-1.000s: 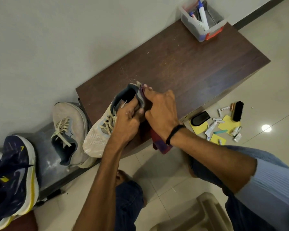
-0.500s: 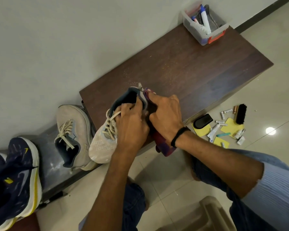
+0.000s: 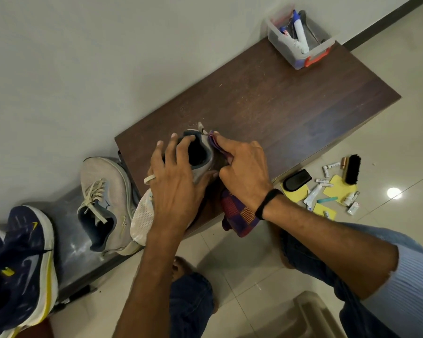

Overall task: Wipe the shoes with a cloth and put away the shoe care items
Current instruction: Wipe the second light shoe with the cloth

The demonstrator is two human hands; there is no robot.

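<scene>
**Pale sneaker under the cloth, care kit loose on the floor**

I see a pale grey mesh sneaker lying at the near edge of the dark wooden table, toe overhanging toward me. My left hand grips its collar. My right hand presses a purple-and-orange checked cloth against the heel, and the rest of the cloth hangs off the table edge.

The matching sneaker sits to the left, laces loose. A navy sneaker with yellow trim lies further left.

On the floor to the right lie a black shoe brush, a black oval pad, yellow sheets and small tubes. A clear plastic box of bottles stands at the table's far corner.

Black wristband, light-blue ribbed sleeve, jeans
</scene>
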